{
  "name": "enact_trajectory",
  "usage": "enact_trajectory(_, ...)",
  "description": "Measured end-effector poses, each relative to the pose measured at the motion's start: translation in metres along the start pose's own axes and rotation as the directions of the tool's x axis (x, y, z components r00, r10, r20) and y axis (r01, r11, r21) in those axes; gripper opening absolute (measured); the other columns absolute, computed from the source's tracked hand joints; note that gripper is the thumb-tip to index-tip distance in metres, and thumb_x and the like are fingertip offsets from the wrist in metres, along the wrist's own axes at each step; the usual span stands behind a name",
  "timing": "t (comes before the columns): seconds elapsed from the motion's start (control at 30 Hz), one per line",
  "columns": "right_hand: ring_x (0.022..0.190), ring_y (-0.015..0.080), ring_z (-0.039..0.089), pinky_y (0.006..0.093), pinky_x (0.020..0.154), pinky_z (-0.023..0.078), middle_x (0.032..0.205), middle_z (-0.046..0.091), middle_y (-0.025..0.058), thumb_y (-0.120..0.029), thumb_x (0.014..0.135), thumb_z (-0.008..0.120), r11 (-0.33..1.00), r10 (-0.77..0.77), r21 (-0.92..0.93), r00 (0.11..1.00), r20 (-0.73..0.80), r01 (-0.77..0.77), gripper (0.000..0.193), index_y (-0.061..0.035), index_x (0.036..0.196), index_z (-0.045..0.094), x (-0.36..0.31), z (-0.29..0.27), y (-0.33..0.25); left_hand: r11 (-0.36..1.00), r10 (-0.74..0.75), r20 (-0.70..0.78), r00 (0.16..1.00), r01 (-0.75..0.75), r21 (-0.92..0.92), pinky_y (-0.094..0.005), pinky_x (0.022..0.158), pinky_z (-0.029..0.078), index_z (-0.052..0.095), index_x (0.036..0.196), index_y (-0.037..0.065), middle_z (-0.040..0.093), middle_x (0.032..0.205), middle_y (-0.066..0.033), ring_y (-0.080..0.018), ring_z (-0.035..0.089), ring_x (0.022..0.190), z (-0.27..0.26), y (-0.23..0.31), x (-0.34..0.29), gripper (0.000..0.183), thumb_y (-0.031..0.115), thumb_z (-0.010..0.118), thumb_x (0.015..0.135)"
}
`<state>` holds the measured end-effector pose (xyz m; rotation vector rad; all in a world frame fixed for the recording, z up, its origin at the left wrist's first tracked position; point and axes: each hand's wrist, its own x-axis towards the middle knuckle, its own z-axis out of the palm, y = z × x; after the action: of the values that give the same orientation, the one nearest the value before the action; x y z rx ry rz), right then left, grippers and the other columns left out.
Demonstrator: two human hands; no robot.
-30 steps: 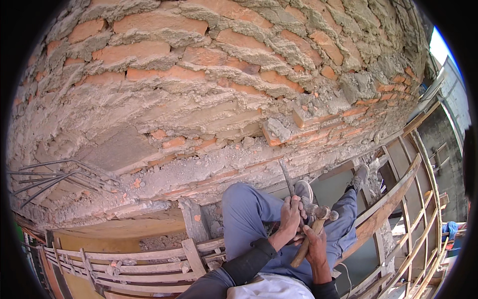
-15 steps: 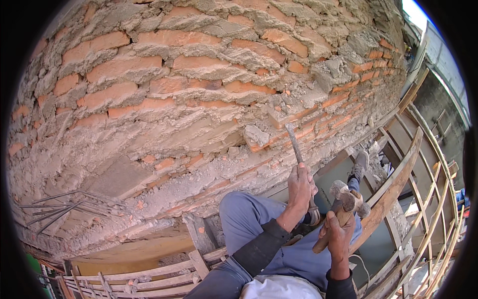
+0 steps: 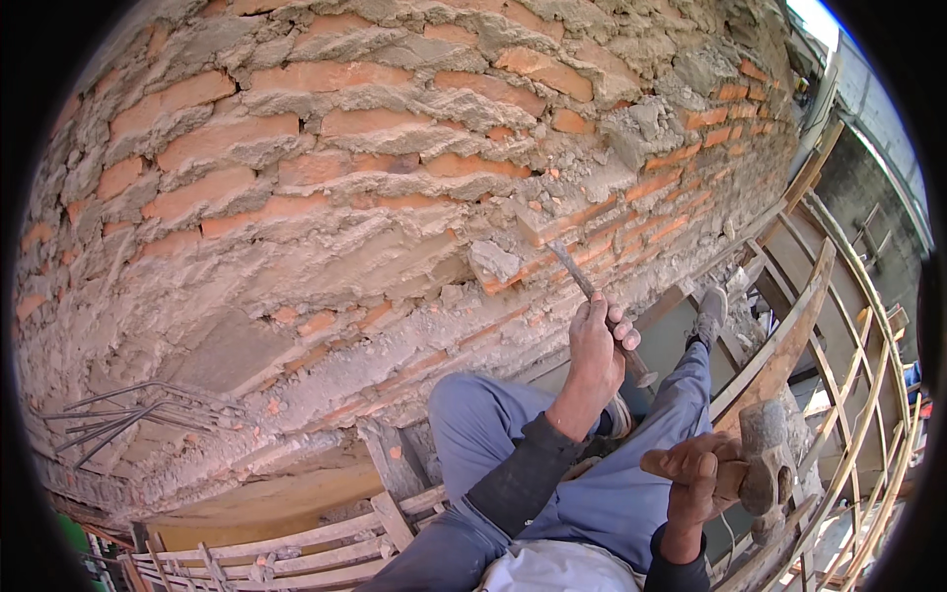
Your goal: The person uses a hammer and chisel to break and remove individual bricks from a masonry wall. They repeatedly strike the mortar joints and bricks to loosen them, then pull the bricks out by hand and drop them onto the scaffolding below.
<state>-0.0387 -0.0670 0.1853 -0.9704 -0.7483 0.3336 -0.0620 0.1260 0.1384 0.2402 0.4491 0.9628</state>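
Observation:
My left hand (image 3: pixel 597 355) is wrapped around a long metal chisel (image 3: pixel 572 268). The chisel slants up and left, its tip close to an exposed orange brick (image 3: pixel 538 229) at the broken edge of the wall; whether they touch I cannot tell. Below the fist, the chisel's flared butt end sticks out. In my right hand (image 3: pixel 693 481) is a hammer (image 3: pixel 764 434) with a dusty metal head, gripped by its wooden handle. The hammer head is to the right of my knee, apart from the chisel. A loose grey chunk of mortar (image 3: pixel 493 262) rests left of the chisel tip.
Rough brick wall (image 3: pixel 345 123) with lumpy mortar fills the upper left. Bent steel rods (image 3: pixel 118 419) jut out at lower left. Wooden planks (image 3: pixel 789 345) and a curved slatted framework (image 3: pixel 873 395) run along the right; more slats (image 3: pixel 296 553) lie below. My shoe (image 3: pixel 712 306) is by the planks.
The hammer has moved right and down, away from the chisel, and its head has turned. The chisel leans further left, with its butt end now showing below my left hand.

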Motion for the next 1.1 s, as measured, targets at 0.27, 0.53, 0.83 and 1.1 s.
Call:
enact_trajectory(0.27,0.063,0.0118,0.055,0.031,0.058,0.046,0.071,0.056,0.0007,-0.024,0.097,0.059,0.716,0.557,-0.487,0.83,-0.034,-0.501,0.02,-0.0065,0.088,0.058,-0.012,-0.037,0.06,0.995,-0.024,0.028,0.999,0.027,-0.097,-0.0259,0.053,0.038,0.048,0.099,0.005,0.043,0.075,0.0019,-0.008,0.04,0.06,0.001,-0.003,0.012,0.021,0.023,0.041,0.107)
enact_trajectory(0.53,0.062,0.0142,0.057,0.0314,0.058,0.048,0.067,0.055,0.0025,-0.026,0.094,0.064,0.692,0.158,-0.722,0.982,0.105,-0.034,0.022,-0.0071,0.084,0.057,-0.01,-0.035,0.066,0.996,-0.043,-0.018,0.999,0.041,-0.083,-0.0252,0.051,0.038,0.047,0.098,0.006,0.044,0.075,0.0018,-0.0081,0.04,0.06,0.007,-0.004,0.011,0.02,0.024,0.042,0.107)
enact_trajectory(0.83,0.064,0.0161,0.058,0.0303,0.056,0.049,0.07,0.054,0.0065,-0.026,0.098,0.058,0.987,0.098,-0.132,0.993,0.069,-0.088,0.029,-0.0012,0.084,0.053,-0.008,-0.021,0.019,0.993,-0.051,-0.01,0.999,0.049,-0.109,-0.0252,0.05,0.037,0.047,0.095,0.007,0.043,0.074,0.0018,-0.008,0.039,0.058,0.005,0.009,0.008,0.023,0.026,0.042,0.107)
enact_trajectory(1.1,0.058,0.0107,0.052,0.0279,0.052,0.044,0.068,0.053,0.0004,-0.019,0.093,0.067,0.831,0.493,-0.289,0.87,-0.012,-0.475,0.017,-0.0065,0.089,0.055,-0.015,-0.029,0.049,0.99,-0.088,-0.001,0.996,0.087,-0.11,-0.0245,0.049,0.037,0.047,0.094,0.008,0.044,0.074,0.0024,-0.0073,0.039,0.058,-0.004,0.006,0.011,0.022,0.025,0.044,0.106)
